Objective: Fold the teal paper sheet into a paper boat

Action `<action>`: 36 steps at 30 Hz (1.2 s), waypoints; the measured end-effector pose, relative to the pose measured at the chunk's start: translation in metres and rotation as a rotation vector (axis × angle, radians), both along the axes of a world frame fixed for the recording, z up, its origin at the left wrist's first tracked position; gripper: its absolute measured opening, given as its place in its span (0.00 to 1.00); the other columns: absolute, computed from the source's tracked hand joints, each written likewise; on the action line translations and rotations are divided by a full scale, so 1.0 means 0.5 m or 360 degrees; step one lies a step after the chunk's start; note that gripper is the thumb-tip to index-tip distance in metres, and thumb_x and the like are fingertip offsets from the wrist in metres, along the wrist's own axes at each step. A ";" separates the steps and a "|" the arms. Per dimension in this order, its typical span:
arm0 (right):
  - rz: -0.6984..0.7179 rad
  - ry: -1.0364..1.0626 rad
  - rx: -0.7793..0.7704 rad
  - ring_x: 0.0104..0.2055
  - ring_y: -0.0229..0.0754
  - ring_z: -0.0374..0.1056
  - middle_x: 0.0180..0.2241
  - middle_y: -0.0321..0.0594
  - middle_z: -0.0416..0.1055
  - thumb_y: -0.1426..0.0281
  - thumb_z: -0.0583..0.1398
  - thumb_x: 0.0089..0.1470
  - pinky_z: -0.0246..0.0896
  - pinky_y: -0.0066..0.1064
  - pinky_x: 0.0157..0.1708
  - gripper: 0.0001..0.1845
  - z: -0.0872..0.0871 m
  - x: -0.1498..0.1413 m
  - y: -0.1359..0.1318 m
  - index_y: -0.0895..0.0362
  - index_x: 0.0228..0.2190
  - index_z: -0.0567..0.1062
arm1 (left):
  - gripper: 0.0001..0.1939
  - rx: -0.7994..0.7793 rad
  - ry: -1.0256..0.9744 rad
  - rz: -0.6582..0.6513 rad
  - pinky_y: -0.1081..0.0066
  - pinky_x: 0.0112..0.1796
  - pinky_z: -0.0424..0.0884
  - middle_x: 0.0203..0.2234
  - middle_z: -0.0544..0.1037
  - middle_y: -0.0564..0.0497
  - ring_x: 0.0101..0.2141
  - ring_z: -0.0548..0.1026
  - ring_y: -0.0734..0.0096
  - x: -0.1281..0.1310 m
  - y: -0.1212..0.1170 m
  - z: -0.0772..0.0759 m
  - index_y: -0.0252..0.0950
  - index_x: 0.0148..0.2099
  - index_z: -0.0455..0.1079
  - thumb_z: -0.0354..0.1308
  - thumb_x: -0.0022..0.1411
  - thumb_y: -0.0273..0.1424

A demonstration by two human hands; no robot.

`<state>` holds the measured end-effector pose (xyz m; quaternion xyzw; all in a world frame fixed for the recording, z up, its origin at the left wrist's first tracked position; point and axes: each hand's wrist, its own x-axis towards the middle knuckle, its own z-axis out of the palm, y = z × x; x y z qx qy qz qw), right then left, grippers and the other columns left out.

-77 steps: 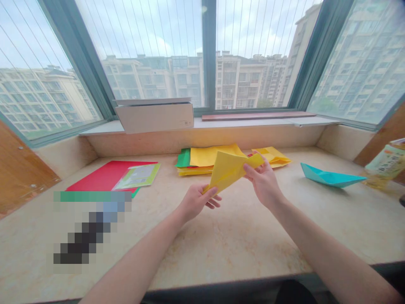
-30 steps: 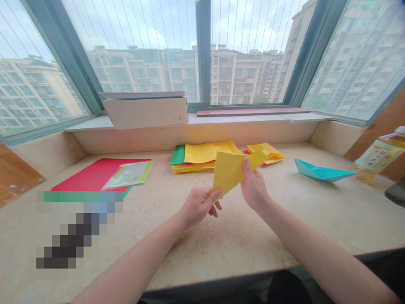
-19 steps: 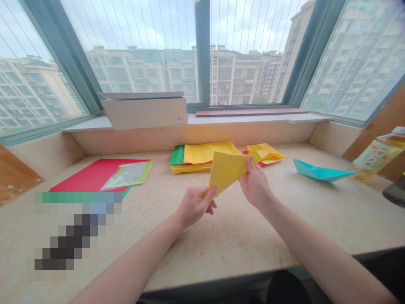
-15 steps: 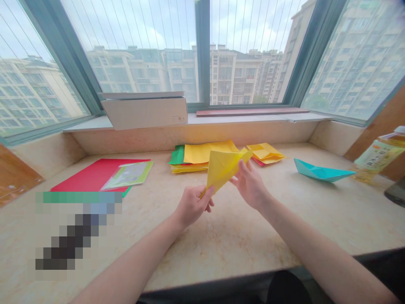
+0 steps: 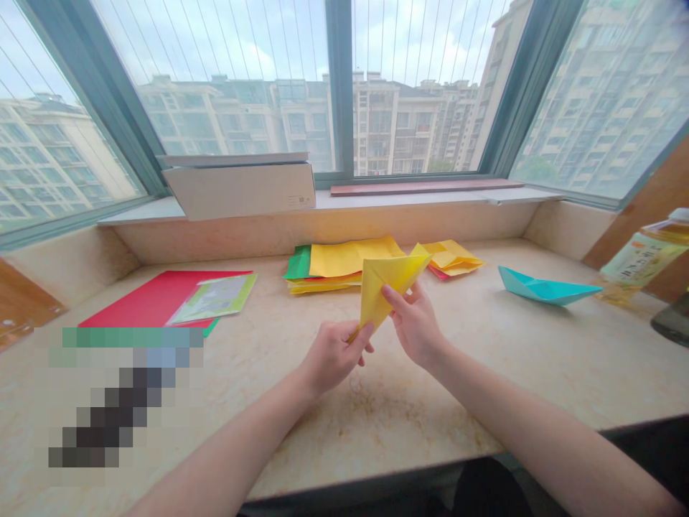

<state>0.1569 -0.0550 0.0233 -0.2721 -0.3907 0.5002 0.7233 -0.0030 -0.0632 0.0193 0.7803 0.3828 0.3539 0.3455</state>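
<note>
A folded piece of yellow paper [image 5: 385, 280], roughly triangular with creases, is held up above the counter between my two hands. My left hand [image 5: 336, 352] pinches its lower corner, thumb in front and fingers curled behind. On its right edge, my right hand [image 5: 414, 319] grips the paper with the thumb pressed on the front face; its other fingers are partly hidden behind. Just beyond the paper lie a stack of yellow and green paper [image 5: 349, 260] and some folded yellow paper pieces [image 5: 455, 258] with a bit of red beneath.
A turquoise paper boat [image 5: 549, 287] sits at right, near a bottle of yellowish liquid [image 5: 640, 255]. Red sheets [image 5: 145, 298] with a clear packet [image 5: 215, 298] lie at left, beside a blurred-out patch. A white box [image 5: 242, 190] stands on the window ledge [image 5: 425, 205].
My right thumb has moved from the paper's upper right edge down onto its front face. The paper's right-hand corner now shows flatter and more pointed. The view has shifted slightly.
</note>
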 end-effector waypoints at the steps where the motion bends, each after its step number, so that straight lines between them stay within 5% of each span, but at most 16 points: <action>1: -0.0031 0.0009 0.0010 0.43 0.44 0.73 0.43 0.37 0.77 0.65 0.69 0.48 0.68 0.36 0.43 0.22 0.000 -0.001 -0.001 0.49 0.46 0.72 | 0.26 -0.0013 -0.0011 -0.0013 0.76 0.21 0.66 0.13 0.73 0.51 0.16 0.73 0.74 0.000 -0.001 0.001 0.32 0.25 0.73 0.49 0.69 0.44; 11: -0.0236 0.0060 0.0063 0.49 0.47 0.71 0.48 0.40 0.76 0.60 0.65 0.53 0.67 0.39 0.47 0.17 0.003 0.005 0.005 0.51 0.44 0.75 | 0.26 -0.0132 -0.0063 -0.0116 0.76 0.19 0.66 0.14 0.74 0.49 0.16 0.74 0.73 0.004 -0.008 0.001 0.31 0.27 0.74 0.49 0.68 0.45; 18: -0.0115 0.0132 -0.0179 0.47 0.49 0.73 0.44 0.40 0.79 0.55 0.66 0.51 0.70 0.41 0.43 0.18 0.001 0.022 0.024 0.52 0.40 0.77 | 0.26 -0.0032 0.0018 -0.0014 0.75 0.21 0.67 0.13 0.74 0.50 0.16 0.73 0.73 0.003 0.002 -0.007 0.32 0.26 0.74 0.50 0.68 0.45; 36: -0.0306 0.0418 -0.0162 0.52 0.43 0.71 0.44 0.35 0.79 0.58 0.61 0.56 0.70 0.32 0.48 0.14 0.021 0.014 0.013 0.50 0.42 0.76 | 0.23 0.0091 0.0117 -0.0125 0.77 0.21 0.65 0.15 0.74 0.51 0.17 0.73 0.75 0.014 -0.001 -0.005 0.32 0.28 0.74 0.50 0.69 0.41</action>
